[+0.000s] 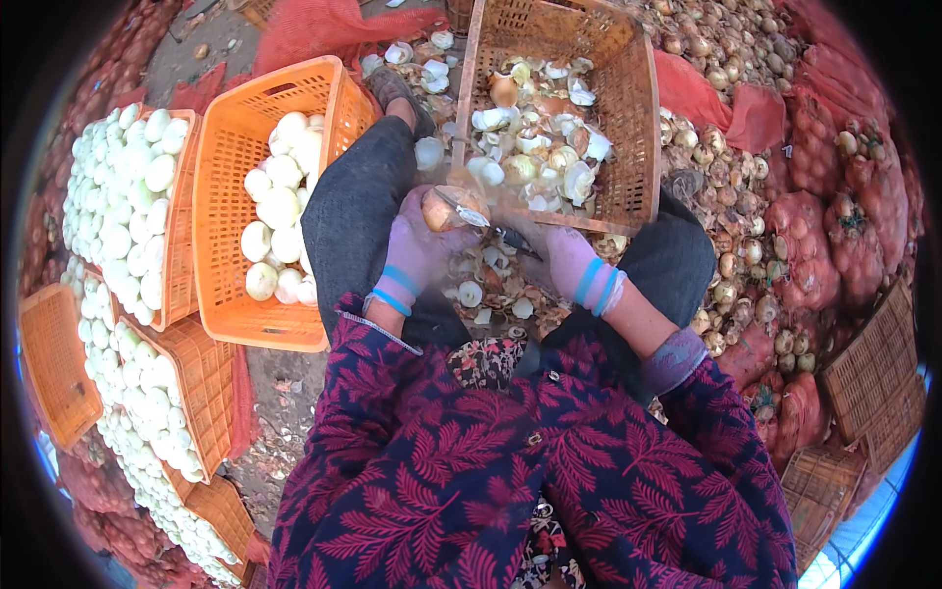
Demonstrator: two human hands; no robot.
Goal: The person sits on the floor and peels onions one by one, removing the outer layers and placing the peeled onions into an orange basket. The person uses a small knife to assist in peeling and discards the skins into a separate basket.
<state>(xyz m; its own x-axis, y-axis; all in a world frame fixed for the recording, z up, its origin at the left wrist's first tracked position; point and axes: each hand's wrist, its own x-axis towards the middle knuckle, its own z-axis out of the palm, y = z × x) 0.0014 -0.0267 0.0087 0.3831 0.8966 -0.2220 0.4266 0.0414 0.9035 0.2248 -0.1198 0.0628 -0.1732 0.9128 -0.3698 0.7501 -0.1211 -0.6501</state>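
Head view shows me the left hand (414, 247) clasping an onion (440, 216), right hand (571, 263) a knife (512, 239); orange crate (221, 240) holds peeled onions (279, 207), brown crate (640, 123) peelings (538, 143).

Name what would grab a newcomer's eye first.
The bright orange plastic crate of peeled white onions, beside the person's left leg, stands out. At centre, the lilac-gloved left hand holds a brown-skinned onion while the right hand holds a knife over it. Ahead, a duller crate holds onion skins.
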